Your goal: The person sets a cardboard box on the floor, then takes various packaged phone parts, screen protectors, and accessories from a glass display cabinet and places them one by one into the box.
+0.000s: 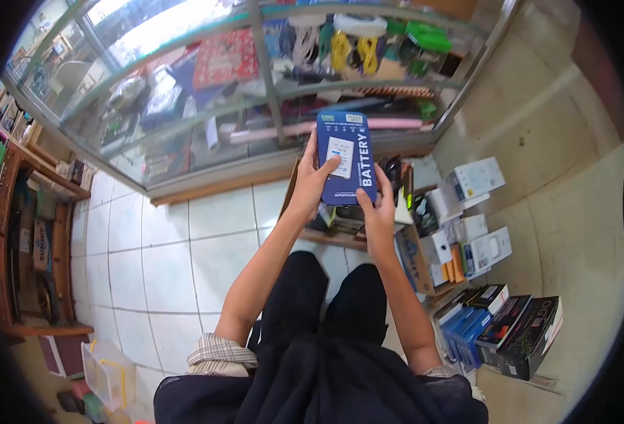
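Observation:
A flat blue battery box (344, 189) with "BATTERY" in white letters is held up in front of me, its printed face toward me. My left hand (315, 177) is closed round its left side, the thumb lying across a white rectangle that looks like a battery; whether it is printed or loose I cannot tell. The lower right edge is gripped by my right hand (377, 212), thumb on the front near the bottom. The fingers behind the box are mostly hidden.
Ahead stands a glass display case (269, 106) with cables and packaged goods. A carton (425, 272) of small boxes is to the right, with several dark and blue boxes (503, 328) nearer me. A wooden shelf (39, 233) is at left, over white floor tiles (163, 265).

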Tool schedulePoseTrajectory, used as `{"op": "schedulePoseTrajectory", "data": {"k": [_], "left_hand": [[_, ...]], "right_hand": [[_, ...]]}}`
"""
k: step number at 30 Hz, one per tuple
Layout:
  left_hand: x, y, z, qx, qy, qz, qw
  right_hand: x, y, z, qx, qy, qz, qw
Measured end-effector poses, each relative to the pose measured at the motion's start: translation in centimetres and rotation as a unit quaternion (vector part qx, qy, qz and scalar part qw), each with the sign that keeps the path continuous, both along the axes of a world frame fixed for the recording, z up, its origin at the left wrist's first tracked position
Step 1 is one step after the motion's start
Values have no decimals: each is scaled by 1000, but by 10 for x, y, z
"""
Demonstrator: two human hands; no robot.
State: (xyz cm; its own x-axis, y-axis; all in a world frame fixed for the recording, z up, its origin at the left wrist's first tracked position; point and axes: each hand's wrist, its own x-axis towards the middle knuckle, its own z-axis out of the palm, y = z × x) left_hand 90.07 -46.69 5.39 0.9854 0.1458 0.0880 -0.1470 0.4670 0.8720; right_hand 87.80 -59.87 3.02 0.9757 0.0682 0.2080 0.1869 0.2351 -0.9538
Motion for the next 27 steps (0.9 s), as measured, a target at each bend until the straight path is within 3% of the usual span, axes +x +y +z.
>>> {"op": "schedulePoseTrajectory", "data": {"k": [1,4,6,10,16,18,20,23,25,26,27], "left_hand": [[-5,7,-24,1,15,4,1000],[-9,30,-88,146,94,27,984],[-13,42,-128,150,122,22,981],[-9,62,-190,155,180,-7,971],[22,71,-245,101,184,-53,976],[35,72,-267,207,167,-34,963],[46,73,-302,219,156,-31,963],[57,68,-309,236,136,-19,962],[61,66,-298,107,201,-63,972],[62,66,-294,106,206,-64,971],[62,66,-295,232,205,-53,949]], "right_hand": [[-4,6,-21,-15,17,2,1000],[-12,24,-92,-210,18,-43,977],[-20,37,-129,-269,22,-52,962],[-34,61,-159,-227,98,-19,969],[-18,84,-213,-340,86,-54,935],[-8,85,-224,-345,93,-42,933],[1,88,-224,-353,100,-18,930],[15,87,-237,-378,125,3,917],[20,88,-244,-388,128,8,913],[20,89,-248,-413,109,-4,904],[20,91,-250,-438,91,-16,894]]}}
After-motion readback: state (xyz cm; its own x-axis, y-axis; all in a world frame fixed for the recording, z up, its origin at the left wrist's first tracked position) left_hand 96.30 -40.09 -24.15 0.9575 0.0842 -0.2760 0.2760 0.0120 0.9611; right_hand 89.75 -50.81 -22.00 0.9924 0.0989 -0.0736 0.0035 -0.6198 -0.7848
